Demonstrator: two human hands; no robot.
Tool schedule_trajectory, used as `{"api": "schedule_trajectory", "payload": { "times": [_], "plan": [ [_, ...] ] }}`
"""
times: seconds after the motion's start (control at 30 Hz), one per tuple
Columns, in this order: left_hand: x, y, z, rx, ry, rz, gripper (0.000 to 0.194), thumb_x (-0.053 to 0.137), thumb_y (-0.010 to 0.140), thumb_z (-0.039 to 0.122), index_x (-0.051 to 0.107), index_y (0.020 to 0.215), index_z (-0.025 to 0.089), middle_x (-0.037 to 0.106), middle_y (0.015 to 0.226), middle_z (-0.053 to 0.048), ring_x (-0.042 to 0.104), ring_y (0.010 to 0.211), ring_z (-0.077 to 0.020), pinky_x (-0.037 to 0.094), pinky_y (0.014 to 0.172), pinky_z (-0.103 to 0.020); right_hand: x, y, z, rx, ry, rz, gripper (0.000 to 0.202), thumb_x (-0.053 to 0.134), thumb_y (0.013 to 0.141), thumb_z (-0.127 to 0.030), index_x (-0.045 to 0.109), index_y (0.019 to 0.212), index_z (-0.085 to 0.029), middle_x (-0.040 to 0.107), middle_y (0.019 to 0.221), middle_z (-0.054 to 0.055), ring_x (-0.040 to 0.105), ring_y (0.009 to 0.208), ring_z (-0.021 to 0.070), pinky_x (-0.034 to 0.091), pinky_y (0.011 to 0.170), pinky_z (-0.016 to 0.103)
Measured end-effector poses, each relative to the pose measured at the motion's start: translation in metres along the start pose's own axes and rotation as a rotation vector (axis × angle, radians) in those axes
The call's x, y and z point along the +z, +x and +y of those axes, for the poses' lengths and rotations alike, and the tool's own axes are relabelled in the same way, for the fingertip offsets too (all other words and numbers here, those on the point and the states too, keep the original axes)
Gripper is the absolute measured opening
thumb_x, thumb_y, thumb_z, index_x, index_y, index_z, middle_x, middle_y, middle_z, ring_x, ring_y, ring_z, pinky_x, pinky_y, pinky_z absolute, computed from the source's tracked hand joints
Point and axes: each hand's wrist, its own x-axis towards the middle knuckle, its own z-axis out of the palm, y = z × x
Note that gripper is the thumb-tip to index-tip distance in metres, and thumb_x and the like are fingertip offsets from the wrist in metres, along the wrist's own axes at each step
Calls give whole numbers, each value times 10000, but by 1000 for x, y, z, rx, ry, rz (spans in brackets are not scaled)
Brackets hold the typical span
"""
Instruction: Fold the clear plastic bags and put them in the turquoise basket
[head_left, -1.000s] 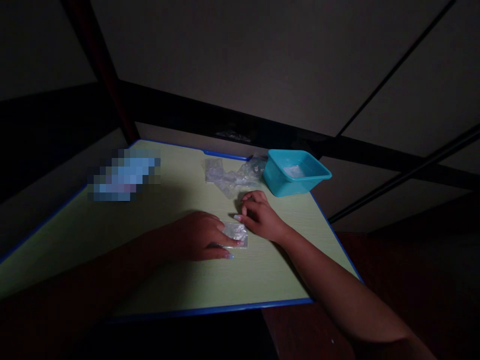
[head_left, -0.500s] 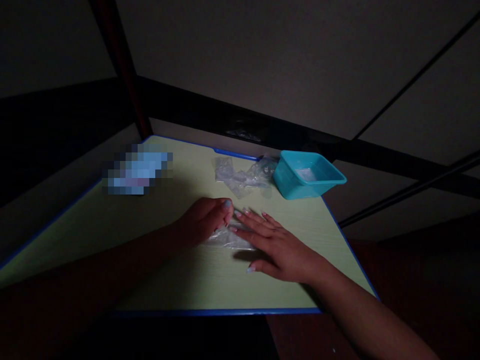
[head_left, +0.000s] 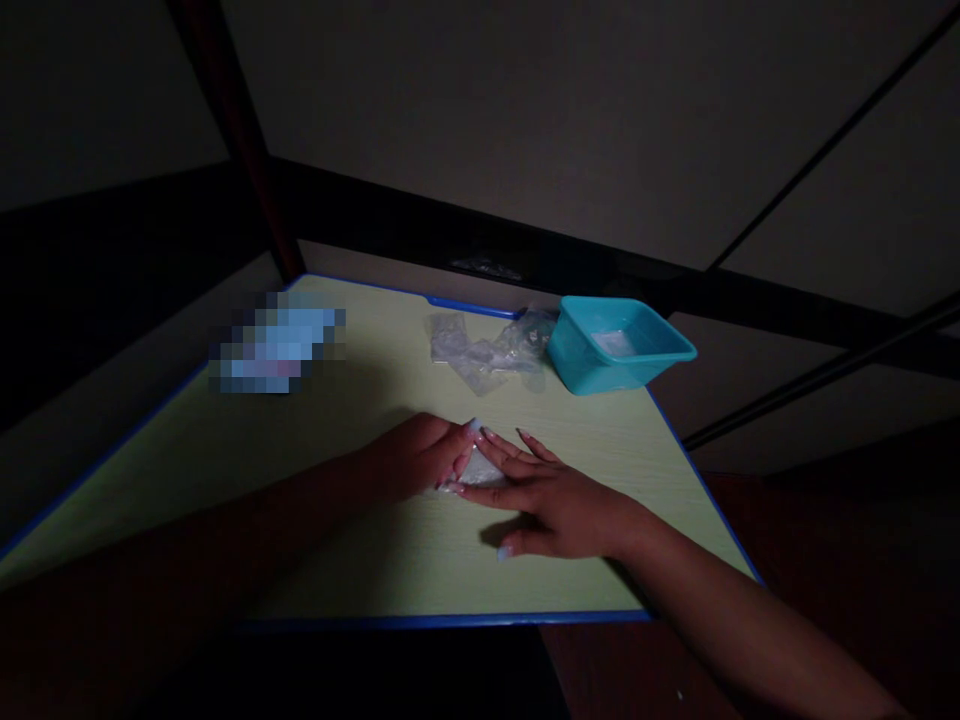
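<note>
A clear plastic bag lies flat on the pale table, partly covered by both hands. My left hand is closed at the bag's left side, thumb on top and fingers curled under, gripping its edge. My right hand rests over the bag's right part with fingers spread, their tips close to the left thumb. What the bag contains, if anything, cannot be made out.
Several clear plastic bags lie crumpled together farther back. A turquoise plastic basket stands at the right back edge, with something whitish inside. A blurred blue item lies at the left. Walls border the table behind.
My left hand has shifted a little right and nearer to me along the bag. My right fingers now reach farther left, over more of the bag, meeting the left hand.
</note>
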Motion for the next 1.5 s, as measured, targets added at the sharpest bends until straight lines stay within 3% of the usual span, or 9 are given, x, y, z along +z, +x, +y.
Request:
{"api": "schedule_trajectory", "payload": {
  "times": [0.23,0.37,0.53,0.7,1.0,1.13,1.33,1.43,1.5],
  "plan": [
    [-4,-1,-1,124,-38,112,733,190,858,771,525,613,167,462,488,28,422,445,-98,345,463,-223,-1,0,5,-14,-29,93,824,668,799,-521,283,1494,-303,65,1577,128,111,1453,313,73,1129,604],
    [-3,-2,-1,167,-24,36,739,175,842,791,494,595,172,473,498,17,443,447,-102,366,479,-229,2,0,9,-20,-36,81,916,611,827,-563,98,1532,-283,81,1573,135,121,1451,305,67,1138,601],
    [-2,-2,-2,350,290,-32,694,104,923,676,493,631,181,536,552,-17,518,531,-136,403,581,-263,10,-3,12,-46,-53,95,952,589,848,-551,-39,1522,-309,103,1571,105,122,1450,285,82,1157,584],
    [-1,-1,-2,530,552,78,636,119,920,672,503,744,196,593,679,-47,527,614,-170,382,592,-289,13,-7,14,-84,-55,91,959,639,784,-600,66,1515,-363,132,1566,80,104,1442,319,94,1140,625],
    [-1,-1,-6,543,566,-78,581,188,966,565,613,797,207,644,768,-52,568,689,-176,392,630,-279,12,-3,18,-10,-20,-77,948,604,762,-678,105,1506,-365,62,1575,92,73,1441,356,-36,1080,685],
    [0,0,-7,505,385,41,586,227,945,611,568,726,189,572,673,-31,511,624,-160,375,608,-281,4,-2,12,30,14,-92,944,594,769,-678,113,1512,-352,42,1582,85,44,1446,356,-41,1090,665],
    [-13,11,2,209,-532,423,643,329,792,813,430,606,206,368,475,59,324,401,-93,267,421,-230,-4,-1,4,110,12,-19,1045,561,772,-705,7,1530,-247,-14,1583,122,16,1453,342,-50,1116,610],
    [-20,15,5,109,-769,484,624,515,737,771,304,537,219,292,434,81,248,383,-74,221,396,-218,-4,1,2,100,13,-56,1024,554,790,-683,6,1532,-239,-5,1581,123,15,1456,328,-77,1112,601],
    [-18,13,5,25,-719,426,643,615,694,729,275,493,222,247,389,88,218,367,-63,172,386,-218,-4,2,2,92,11,-94,1001,554,794,-675,33,1534,-246,7,1580,121,18,1457,322,-100,1103,604]
  ]
}}
